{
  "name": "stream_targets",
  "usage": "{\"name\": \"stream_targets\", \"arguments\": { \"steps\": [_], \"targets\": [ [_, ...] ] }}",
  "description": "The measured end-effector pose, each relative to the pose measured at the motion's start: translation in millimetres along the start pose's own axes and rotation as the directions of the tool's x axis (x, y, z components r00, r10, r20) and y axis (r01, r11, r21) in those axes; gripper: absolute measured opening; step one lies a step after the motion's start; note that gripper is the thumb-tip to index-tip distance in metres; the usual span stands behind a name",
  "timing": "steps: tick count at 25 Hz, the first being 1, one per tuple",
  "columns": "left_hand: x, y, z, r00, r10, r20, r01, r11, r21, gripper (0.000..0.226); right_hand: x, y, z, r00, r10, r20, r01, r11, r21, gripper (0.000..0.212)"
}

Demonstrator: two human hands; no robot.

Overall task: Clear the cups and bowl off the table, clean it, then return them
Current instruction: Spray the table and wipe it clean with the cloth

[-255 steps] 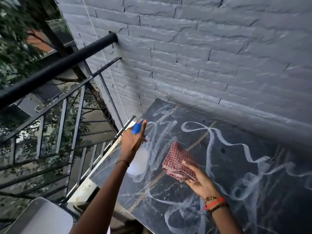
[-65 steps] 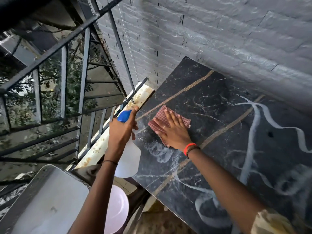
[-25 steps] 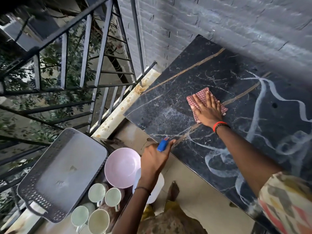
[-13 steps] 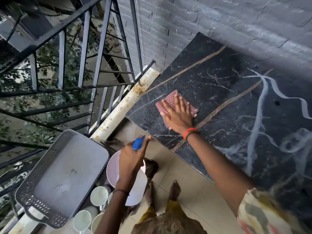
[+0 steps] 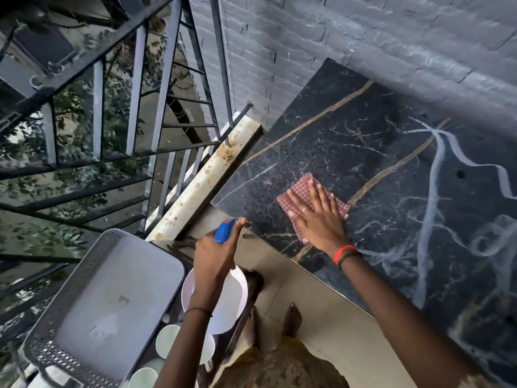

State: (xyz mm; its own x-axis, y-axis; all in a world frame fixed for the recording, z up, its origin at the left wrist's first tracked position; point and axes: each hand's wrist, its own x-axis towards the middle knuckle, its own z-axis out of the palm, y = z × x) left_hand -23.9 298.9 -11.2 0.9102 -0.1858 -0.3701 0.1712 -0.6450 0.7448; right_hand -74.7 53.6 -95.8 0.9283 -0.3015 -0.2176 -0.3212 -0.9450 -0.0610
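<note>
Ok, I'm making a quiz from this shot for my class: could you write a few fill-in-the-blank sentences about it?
The right hand presses a checked ___ flat on the black marble table.
The left hand grips a spray bottle whose nozzle is ___.
White streaks mark the table to the ___ of the right hand.
The pink bowl sits beside the grey ___.
Missing words: cloth, blue, right, tray.
</note>
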Motion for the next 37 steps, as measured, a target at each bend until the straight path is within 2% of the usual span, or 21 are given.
{"name": "stream_targets", "arguments": {
  "steps": [2,5,8,11,13,16,19,23,24,27,29,32,37],
  "targets": [
    [2,-5,-5,1.0,-0.008,0.002,0.008,1.0,-0.015,0.032,38,-21,-8,1.0,0.014,0.028,-0.014,1.0,0.012,0.056],
    [7,-12,-12,1.0,-0.022,0.003,0.022,0.999,-0.025,0.039,65,-72,-11,0.996,-0.077,0.048,0.077,0.997,0.003,0.056],
    [17,-15,-20,0.996,-0.084,-0.036,0.082,0.995,-0.052,0.051,45,-110,-5,0.975,-0.217,0.044,0.217,0.976,0.019,0.056],
    [26,-12,-29,0.993,-0.108,-0.048,0.104,0.991,-0.089,0.061,9,-101,3,0.955,-0.291,0.056,0.289,0.957,0.035,0.056],
    [30,-10,-33,0.992,-0.104,-0.065,0.096,0.989,-0.114,0.073,-2,-76,4,0.96,-0.278,0.043,0.278,0.961,0.012,0.056],
    [36,-15,-36,0.992,-0.096,-0.086,0.086,0.99,-0.108,0.081,28,-45,-6,0.988,-0.144,0.053,0.145,0.989,-0.016,0.057],
    [36,-18,-40,0.991,-0.108,-0.083,0.1,0.991,-0.093,0.071,86,-58,-21,0.998,-0.039,0.051,0.039,0.999,0.012,0.053],
    [35,-16,-42,0.991,-0.114,-0.075,0.11,0.992,-0.066,0.037,116,-130,-19,0.981,-0.178,0.074,0.18,0.983,-0.021,0.054],
    [36,-16,-43,0.99,-0.12,-0.08,0.114,0.991,-0.066,0.039,110,-144,-16,0.974,-0.217,0.072,0.218,0.976,-0.015,0.053],
    [40,-18,-46,0.985,-0.134,-0.106,0.126,0.989,-0.078,0.065,66,-157,-13,0.952,-0.3,0.068,0.3,0.954,0.007,0.057],
    [42,-13,-49,0.988,-0.124,-0.088,0.116,0.989,-0.092,0.059,30,-141,-8,0.941,-0.335,0.052,0.335,0.942,0.023,0.065],
    [45,-4,-50,0.995,-0.079,-0.06,0.074,0.994,-0.075,0.045,-12,-93,5,0.963,-0.271,0.001,0.271,0.962,0.019,0.053],
    [44,14,-41,1.0,-0.018,-0.014,0.017,0.993,-0.116,0.058,-11,4,-1,0.999,0.006,0.034,-0.005,1.0,-0.029,0.056]
  ]
}}
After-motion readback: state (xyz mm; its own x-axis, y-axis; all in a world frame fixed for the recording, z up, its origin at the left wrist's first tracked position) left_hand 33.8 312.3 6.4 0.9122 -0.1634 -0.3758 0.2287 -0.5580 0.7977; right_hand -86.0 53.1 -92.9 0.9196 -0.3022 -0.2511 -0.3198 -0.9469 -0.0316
